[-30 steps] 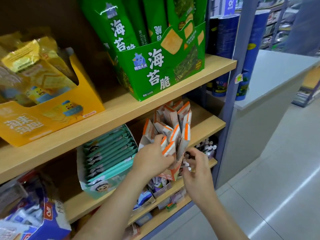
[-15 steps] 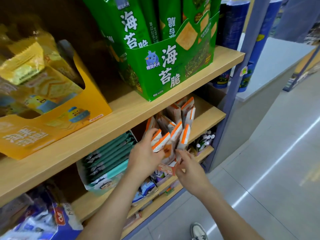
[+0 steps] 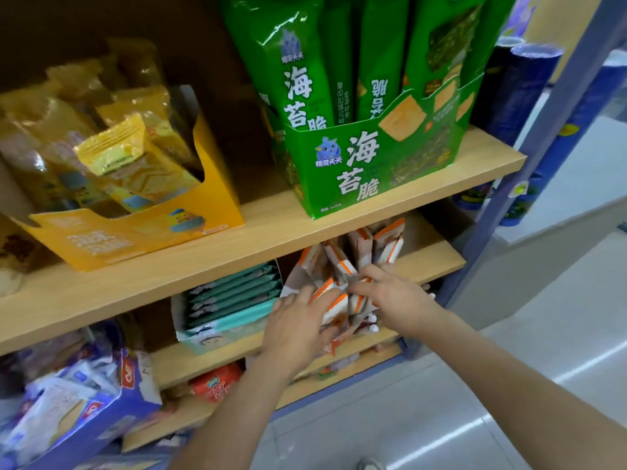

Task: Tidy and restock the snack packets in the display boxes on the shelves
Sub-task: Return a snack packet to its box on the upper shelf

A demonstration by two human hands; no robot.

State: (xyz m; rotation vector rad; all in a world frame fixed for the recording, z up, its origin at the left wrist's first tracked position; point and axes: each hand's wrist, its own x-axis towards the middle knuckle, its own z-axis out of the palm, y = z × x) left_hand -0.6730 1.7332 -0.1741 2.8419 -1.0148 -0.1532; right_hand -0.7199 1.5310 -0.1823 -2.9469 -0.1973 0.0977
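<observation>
Your left hand (image 3: 298, 330) grips the front orange packets (image 3: 339, 266), shelved at 6 o'clock below the green box (image 3: 369, 164). Your right hand (image 3: 395, 296), blurred, seems to pinch one's top.

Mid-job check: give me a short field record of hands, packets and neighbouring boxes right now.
left hand: grips front orange-striped packets
right hand: fingertips on the same packets' tops; grip unclear
packets: upright, uneven, in their display box on the middle shelf
left neighbour: teal packet box, same shelf
shelf above: green seaweed-crisp box, yellow display box
</observation>
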